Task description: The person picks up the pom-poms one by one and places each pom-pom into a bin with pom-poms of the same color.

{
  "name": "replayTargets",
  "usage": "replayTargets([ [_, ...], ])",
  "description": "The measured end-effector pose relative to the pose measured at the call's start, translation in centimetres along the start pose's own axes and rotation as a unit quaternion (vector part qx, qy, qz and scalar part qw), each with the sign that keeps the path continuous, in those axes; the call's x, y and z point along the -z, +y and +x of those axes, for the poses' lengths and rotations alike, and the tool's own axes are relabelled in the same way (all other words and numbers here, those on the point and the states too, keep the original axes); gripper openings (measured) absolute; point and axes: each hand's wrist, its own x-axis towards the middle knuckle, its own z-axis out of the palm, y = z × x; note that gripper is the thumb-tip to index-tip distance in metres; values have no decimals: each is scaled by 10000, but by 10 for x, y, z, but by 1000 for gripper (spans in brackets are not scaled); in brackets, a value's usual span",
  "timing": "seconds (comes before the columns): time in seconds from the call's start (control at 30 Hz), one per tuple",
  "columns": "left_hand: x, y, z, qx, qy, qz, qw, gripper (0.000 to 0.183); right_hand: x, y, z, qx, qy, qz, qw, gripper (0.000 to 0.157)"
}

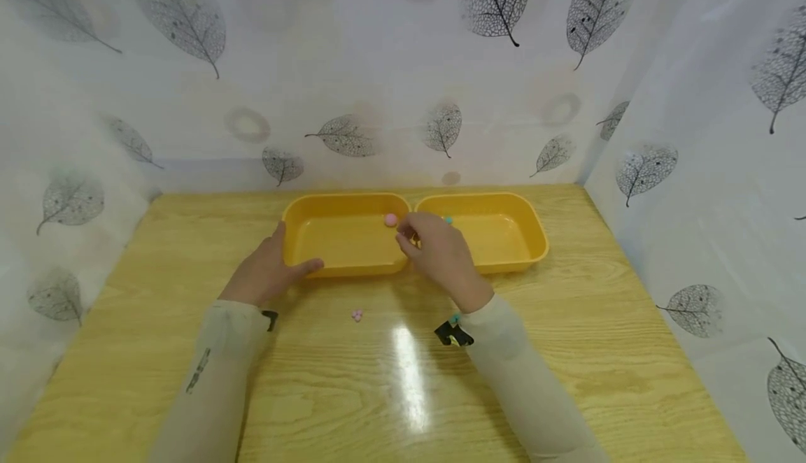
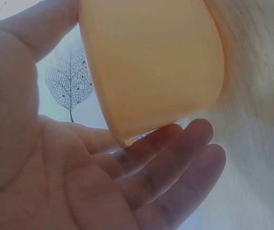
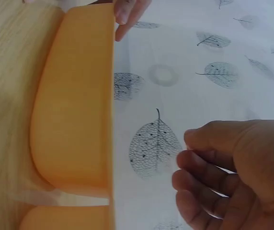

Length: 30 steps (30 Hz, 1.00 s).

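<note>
Two yellow plastic trays stand side by side on the wooden table. My left hand (image 1: 263,271) holds the left end of the left tray (image 1: 346,271), thumb over its front rim and fingers along its outer side. The left wrist view shows the fingers (image 2: 170,153) around the tray's corner. My right hand (image 1: 436,246) is over where the trays meet, fingers curled and thumb tip close to the index fingertip. No object shows between those fingertips in the right wrist view. A round pink piece (image 1: 391,219) lies in the left tray, beside the right hand.
A small turquoise piece (image 1: 448,219) lies in the right tray (image 1: 535,257), partly behind the right hand. A small pink flower-shaped piece (image 1: 357,315) lies on the table (image 1: 315,393) in front of the left tray. A white leaf-print curtain (image 1: 390,71) closes off the back and sides.
</note>
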Motion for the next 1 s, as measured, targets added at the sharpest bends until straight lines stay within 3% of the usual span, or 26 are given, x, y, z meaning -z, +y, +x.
replayTargets([
  [0.23, -2, -2, 4, -175, 67, -71, 9998, 118, -6, 5, 4, -91, 587, 98, 9982, 9],
  [0.33, -1, -1, 4, -202, 107, -97, 9997, 116, -6, 5, 8, 27, 659, 84, 9978, 8],
  [0.67, 1, -2, 2, -59, 55, -156, 9998, 118, -15, 3, 30, 299, 95, -61, 9995, 9],
  [1.0, 0, -3, 2, 18, 5, -175, 9998, 121, -28, 5, 55, 184, -664, -90, 9976, 13],
])
